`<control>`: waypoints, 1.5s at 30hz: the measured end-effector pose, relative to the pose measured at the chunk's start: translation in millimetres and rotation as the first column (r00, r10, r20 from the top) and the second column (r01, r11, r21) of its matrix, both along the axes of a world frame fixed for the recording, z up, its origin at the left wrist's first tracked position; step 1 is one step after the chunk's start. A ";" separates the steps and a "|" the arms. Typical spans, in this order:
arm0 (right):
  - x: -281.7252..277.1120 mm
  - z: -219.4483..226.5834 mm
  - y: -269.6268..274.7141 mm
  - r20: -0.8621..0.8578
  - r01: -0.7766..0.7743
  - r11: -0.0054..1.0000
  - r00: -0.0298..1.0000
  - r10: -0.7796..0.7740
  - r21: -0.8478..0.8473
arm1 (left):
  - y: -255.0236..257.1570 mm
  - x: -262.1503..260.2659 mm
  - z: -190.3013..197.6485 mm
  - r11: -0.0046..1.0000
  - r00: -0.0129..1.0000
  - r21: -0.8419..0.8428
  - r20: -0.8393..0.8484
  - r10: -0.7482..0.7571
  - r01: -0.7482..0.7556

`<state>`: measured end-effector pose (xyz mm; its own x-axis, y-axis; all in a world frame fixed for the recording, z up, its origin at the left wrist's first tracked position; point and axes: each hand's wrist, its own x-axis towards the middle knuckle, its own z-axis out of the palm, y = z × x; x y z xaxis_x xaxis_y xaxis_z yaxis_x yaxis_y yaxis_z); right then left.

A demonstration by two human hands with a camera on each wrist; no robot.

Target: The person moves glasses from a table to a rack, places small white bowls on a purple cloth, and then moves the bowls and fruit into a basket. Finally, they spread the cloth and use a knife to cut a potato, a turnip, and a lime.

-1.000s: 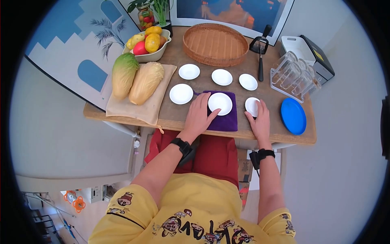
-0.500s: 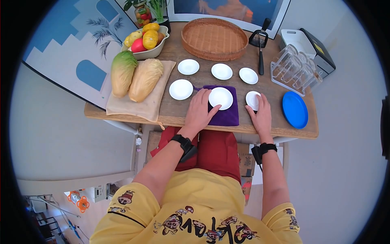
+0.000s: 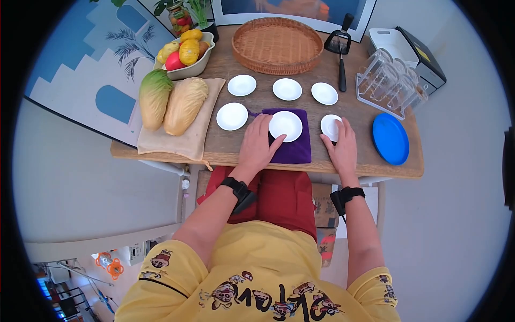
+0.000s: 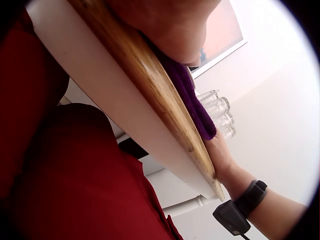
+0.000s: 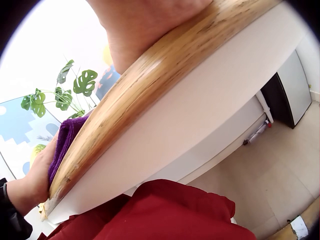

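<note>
Around a white dish [image 3: 285, 126] on a folded purple cloth [image 3: 292, 155], my left hand [image 3: 256, 145] has its fingers along the left rim and its thumb at the front. My right hand [image 3: 343, 147] holds a smaller-looking white dish [image 3: 330, 129] to the right of the cloth, its fingers over the right side and thumb at the front left. Both dishes are partly covered by the hands. In the wrist views the dishes are mostly hidden; the purple cloth [image 4: 192, 102] shows at the table edge.
More white dishes, one [image 3: 232, 116] left of the cloth, stand behind. A blue plate [image 3: 390, 138] and a rack of glass mugs [image 3: 389, 80] are at right. Cabbages [image 3: 185, 107] lie on a beige cloth [image 3: 201, 142] at left, near a fruit bowl [image 3: 201, 65]. A wicker tray [image 3: 278, 45] is behind.
The head view has shifted slightly, so the table sits a little higher in it. Both hands stay at the same two dishes, which keep their places on the table.
</note>
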<state>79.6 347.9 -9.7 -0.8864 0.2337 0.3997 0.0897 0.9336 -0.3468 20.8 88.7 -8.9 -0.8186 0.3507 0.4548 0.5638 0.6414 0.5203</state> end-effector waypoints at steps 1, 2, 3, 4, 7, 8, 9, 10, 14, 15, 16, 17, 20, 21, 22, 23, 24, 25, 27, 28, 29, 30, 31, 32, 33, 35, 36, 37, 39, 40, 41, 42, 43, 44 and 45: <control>-0.1 -0.9 -0.1 0.004 0.006 1.000 1.000 -0.006 0.005 | 0.1 0.1 -0.5 1.000 1.000 -0.002 -0.009 0.002 -0.002; -0.1 -1.7 -0.1 0.008 0.007 1.000 1.000 -0.007 0.000 | 0.3 0.4 -1.1 1.000 1.000 -0.007 -0.006 0.001 -0.001; -0.4 -2.3 0.4 0.008 0.010 1.000 1.000 -0.010 0.004 | 0.7 0.3 -1.6 1.000 1.000 -0.008 -0.011 0.002 -0.002; -0.5 -1.7 -0.1 0.008 0.013 1.000 1.000 -0.013 0.009 | 0.9 0.2 -1.5 1.000 1.000 -0.010 -0.015 0.002 -0.002; -0.2 0.1 -0.2 0.027 0.011 1.000 1.000 -0.011 0.001 | 0.6 -0.6 -0.2 1.000 1.000 -0.016 0.013 -0.009 0.009; -0.3 -0.8 0.7 0.031 0.010 1.000 0.999 -0.010 -0.003 | 0.6 -0.5 0.4 1.000 1.000 -0.020 0.016 -0.008 0.008; 0.3 -1.4 1.0 0.014 -0.002 1.000 1.000 0.002 0.008 | 0.2 0.6 1.2 1.000 1.000 -0.023 0.019 -0.017 0.018; -0.7 -1.8 1.7 -0.005 -0.016 1.000 1.000 0.016 0.020 | 0.0 0.1 1.5 0.999 1.000 -0.026 0.019 -0.025 0.026; -0.7 -0.2 2.0 -0.007 -0.027 1.000 1.000 0.027 0.008 | -0.2 -1.8 2.9 0.999 0.999 -0.039 0.036 -0.029 0.031; 0.5 0.5 1.2 0.003 -0.028 1.000 1.000 0.028 -0.003 | -1.0 -0.9 2.7 0.998 0.998 -0.047 0.049 -0.033 0.035; 0.6 1.0 1.0 0.010 -0.031 0.999 0.999 0.031 -0.014 | -1.4 -0.7 3.8 0.998 0.998 -0.055 0.060 -0.035 0.038; 0.3 1.2 1.0 0.008 -0.038 0.999 0.999 0.038 -0.013 | -1.1 -0.4 6.2 0.998 0.997 -0.061 0.076 -0.027 0.031; 1.2 2.8 0.9 0.027 -0.040 0.999 0.999 0.041 -0.030 | 0.0 -0.1 11.0 0.997 0.996 -0.062 0.083 -0.036 0.041; 1.1 3.7 0.5 0.029 -0.041 0.998 0.999 0.042 -0.037 | 0.3 -0.6 12.2 0.997 0.995 -0.065 0.098 -0.035 0.041; 1.4 4.9 0.0 0.031 -0.043 0.999 0.999 0.044 -0.028 | 0.3 -0.6 13.3 0.998 0.994 -0.055 0.099 -0.034 0.040; 1.6 6.5 -0.1 0.038 -0.038 0.997 0.998 0.041 -0.069 | 0.6 -0.3 14.1 0.997 0.994 -0.066 0.104 -0.031 0.038; 1.4 8.1 -0.1 0.044 -0.035 0.993 0.998 0.040 -0.109 | 1.0 -0.3 14.5 0.997 0.994 -0.075 0.106 -0.026 0.034; 1.5 8.8 0.0 0.054 -0.038 0.993 0.998 0.044 -0.113 | 1.4 -0.3 16.5 0.994 0.994 -0.102 0.108 -0.018 0.029; 3.3 9.4 0.4 0.064 -0.044 0.992 0.997 0.052 -0.116 | 1.8 1.0 19.6 0.994 0.993 -0.102 0.117 -0.014 0.026; 1.5 10.3 0.8 0.073 -0.046 0.990 0.996 0.056 -0.131 | 2.2 -0.2 20.2 0.993 0.992 -0.116 0.124 -0.012 0.027; 0.6 11.6 0.9 0.075 -0.046 0.994 0.996 0.054 -0.104 | 2.3 -0.4 19.9 0.992 0.993 -0.125 0.120 -0.007 0.022; -0.3 12.1 2.1 0.074 -0.064 0.994 0.995 0.071 -0.093 | 3.5 -0.8 19.8 0.993 0.993 -0.114 0.118 0.009 0.004; -0.7 11.7 2.5 0.074 -0.068 0.993 0.994 0.075 -0.097 | 3.6 -0.9 19.8 0.994 0.993 -0.109 0.117 0.004 0.008; -0.3 11.9 2.4 0.075 -0.070 0.992 0.994 0.078 -0.104 | 2.6 -0.2 19.8 0.994 0.993 -0.105 0.118 -0.002 0.014; -0.2 12.3 2.3 0.074 -0.086 0.992 0.993 0.093 -0.095 | 3.1 -0.1 18.9 0.994 0.995 -0.106 0.100 0.010 0.001; -1.0 13.8 1.7 0.090 -0.078 0.993 0.992 0.086 -0.084 | 2.5 -1.8 19.2 0.995 0.995 -0.099 0.102 0.019 -0.009; -0.1 14.3 2.8 0.091 -0.092 0.993 0.991 0.099 -0.073 | 3.0 -0.6 19.1 0.995 0.994 -0.100 0.110 0.014 -0.003; 0.1 14.8 2.9 0.103 -0.082 0.994 0.991 0.089 -0.071 | 3.0 -0.3 20.6 0.996 0.994 -0.090 0.106 0.018 -0.008; 0.3 14.2 -0.5 0.102 -0.075 0.995 0.991 0.082 -0.073 | 1.3 0.0 20.6 0.996 0.994 -0.090 0.110 0.011 -0.001; 0.3 14.2 -0.1 0.104 -0.067 0.995 0.992 0.074 -0.072 | 1.0 -0.5 20.3 0.996 0.993 -0.091 0.119 -0.006 0.017; -0.4 13.5 0.3 0.105 -0.055 0.996 0.993 0.062 -0.074 | -0.1 -1.0 20.3 0.996 0.993 -0.084 0.116 -0.018 0.028; -2.2 12.3 0.6 0.090 -0.052 0.995 0.994 0.059 -0.080 | -1.1 -2.5 20.3 0.995 0.995 -0.091 0.101 -0.022 0.031; -2.5 12.0 0.9 0.090 -0.047 0.997 0.995 0.053 -0.069 | -1.9 -2.8 20.9 0.996 0.993 -0.074 0.118 -0.030 0.039; -1.2 10.8 0.9 0.095 -0.038 0.997 0.995 0.044 -0.060 | -3.0 -2.3 21.0 0.997 0.989 -0.059 0.139 -0.043 0.051; -1.2 9.0 1.0 0.079 -0.035 0.998 0.996 0.038 -0.046 | -4.0 -3.6 19.7 0.995 0.988 -0.070 0.142 -0.057 0.068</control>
